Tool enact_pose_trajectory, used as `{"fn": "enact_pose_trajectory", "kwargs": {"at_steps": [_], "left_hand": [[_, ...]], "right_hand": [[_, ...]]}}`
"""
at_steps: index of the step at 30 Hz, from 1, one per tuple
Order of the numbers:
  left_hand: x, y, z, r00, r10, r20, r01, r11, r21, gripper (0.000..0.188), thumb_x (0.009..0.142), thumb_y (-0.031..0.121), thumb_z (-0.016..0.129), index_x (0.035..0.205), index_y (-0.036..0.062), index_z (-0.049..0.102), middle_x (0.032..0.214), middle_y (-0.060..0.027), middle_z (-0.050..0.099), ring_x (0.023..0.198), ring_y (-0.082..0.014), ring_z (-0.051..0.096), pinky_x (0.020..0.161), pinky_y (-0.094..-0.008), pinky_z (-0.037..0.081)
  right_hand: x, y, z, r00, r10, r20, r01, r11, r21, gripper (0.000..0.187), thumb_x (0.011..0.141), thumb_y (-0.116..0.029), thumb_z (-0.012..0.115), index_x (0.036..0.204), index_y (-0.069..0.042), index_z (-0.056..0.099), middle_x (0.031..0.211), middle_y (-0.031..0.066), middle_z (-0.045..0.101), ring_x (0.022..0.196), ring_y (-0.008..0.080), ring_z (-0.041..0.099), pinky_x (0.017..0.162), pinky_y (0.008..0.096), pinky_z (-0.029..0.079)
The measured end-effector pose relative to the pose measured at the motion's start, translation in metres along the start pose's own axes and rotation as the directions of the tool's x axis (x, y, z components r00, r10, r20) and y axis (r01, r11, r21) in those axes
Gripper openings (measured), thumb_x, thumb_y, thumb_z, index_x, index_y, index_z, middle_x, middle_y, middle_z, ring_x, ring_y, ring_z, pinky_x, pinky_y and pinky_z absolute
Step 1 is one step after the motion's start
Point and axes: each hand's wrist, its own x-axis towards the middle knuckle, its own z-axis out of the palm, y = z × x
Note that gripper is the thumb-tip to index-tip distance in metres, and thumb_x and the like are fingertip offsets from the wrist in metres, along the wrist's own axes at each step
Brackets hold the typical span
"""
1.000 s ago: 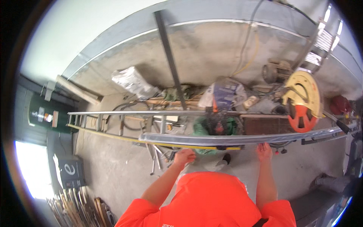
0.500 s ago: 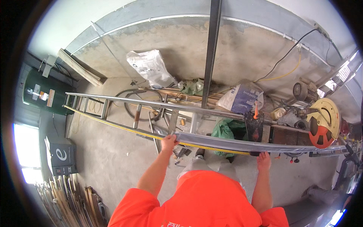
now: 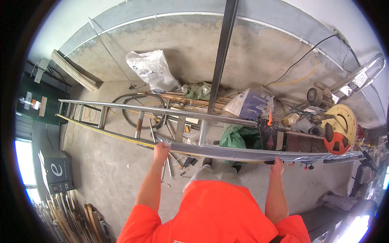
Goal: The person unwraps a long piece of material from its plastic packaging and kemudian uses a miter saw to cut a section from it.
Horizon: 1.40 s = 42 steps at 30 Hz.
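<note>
A long grey metal profile [image 3: 243,153] lies lengthwise along the near rail of a ladder-like metal stand [image 3: 137,126]. My left hand [image 3: 162,150] is closed on the profile's left end. Further right, my right hand [image 3: 277,166] grips its near edge, fingertips partly hidden. A yellow measuring tape [image 3: 108,135] runs along the stand's near rail and on under the profile. At the right, a cut-off saw [image 3: 340,128] with a cream and red guard stands over the profile's far part. An orange-handled clamp [image 3: 270,117] sits on a dark plate behind the profile.
A dark upright post [image 3: 223,56] rises behind the stand. White sacks [image 3: 152,71], a green bag [image 3: 239,137], a coiled hose [image 3: 121,109] and loose offcuts lie on the floor. A black box [image 3: 57,172] and upright strips [image 3: 69,214] stand at the left.
My left hand and the profile's left end have moved left along the stand. My right hand stays at the profile's near edge. The whole view has shifted slightly.
</note>
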Motion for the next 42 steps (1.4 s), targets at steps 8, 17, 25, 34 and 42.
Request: {"fn": "enact_pose_trajectory", "kwargs": {"at_steps": [8,17,25,34,42], "left_hand": [[0.002,0.016,0.047,0.988,-0.018,-0.152,0.013,0.999,-0.035,0.021,0.075,0.011,0.064,0.089,-0.004,0.069,0.079,-0.0211,0.069,0.072,-0.0287,0.069,0.068,-0.0407,0.053],[-0.016,-0.034,-0.009,0.933,-0.357,-0.043,0.325,0.887,-0.329,0.02,0.078,-0.001,0.059,0.095,-0.0057,0.067,0.081,-0.0151,0.071,0.071,-0.0229,0.068,0.067,-0.0398,0.056],[-0.019,0.121,0.078,0.902,0.326,0.283,-0.356,0.932,0.062,0.062,0.083,0.035,0.071,0.132,0.0021,0.053,0.116,-0.023,0.065,0.112,-0.0393,0.061,0.097,-0.046,0.047],[-0.05,0.136,0.14,0.877,0.344,0.336,-0.324,0.939,-0.114,0.022,0.09,0.025,0.06,0.085,0.005,0.068,0.077,-0.0215,0.066,0.079,-0.0436,0.064,0.067,-0.0507,0.05],[0.056,-0.028,-0.037,0.961,-0.268,-0.068,0.277,0.94,0.202,0.026,0.083,0.022,0.064,0.097,0.0013,0.07,0.096,-0.0187,0.072,0.09,-0.0345,0.069,0.08,-0.049,0.054]], "right_hand": [[0.005,0.0,-0.014,0.997,0.053,0.05,-0.055,0.998,0.042,0.033,0.091,-0.039,0.066,0.115,-0.017,0.058,0.103,-0.0018,0.057,0.094,0.0159,0.051,0.083,0.0413,0.038],[-0.019,-0.009,-0.001,0.985,0.045,0.168,-0.055,0.997,0.052,0.054,0.089,-0.041,0.068,0.134,-0.017,0.052,0.129,-0.0005,0.053,0.119,0.019,0.046,0.098,0.0468,0.034],[-0.024,-0.005,0.005,0.99,0.05,0.128,-0.052,0.998,0.019,0.059,0.089,-0.036,0.07,0.14,-0.015,0.049,0.135,0.0005,0.053,0.121,0.0185,0.047,0.092,0.0444,0.04],[-0.049,0.009,-0.015,0.992,0.115,0.047,-0.113,0.993,-0.03,0.055,0.085,-0.036,0.075,0.13,-0.009,0.058,0.116,0.0038,0.057,0.101,0.0197,0.049,0.081,0.0422,0.045],[-0.073,0.023,0.015,0.991,0.11,0.072,-0.105,0.992,-0.063,0.056,0.086,-0.042,0.073,0.127,-0.006,0.058,0.106,0.0037,0.054,0.097,0.0201,0.049,0.075,0.0417,0.047]]}}
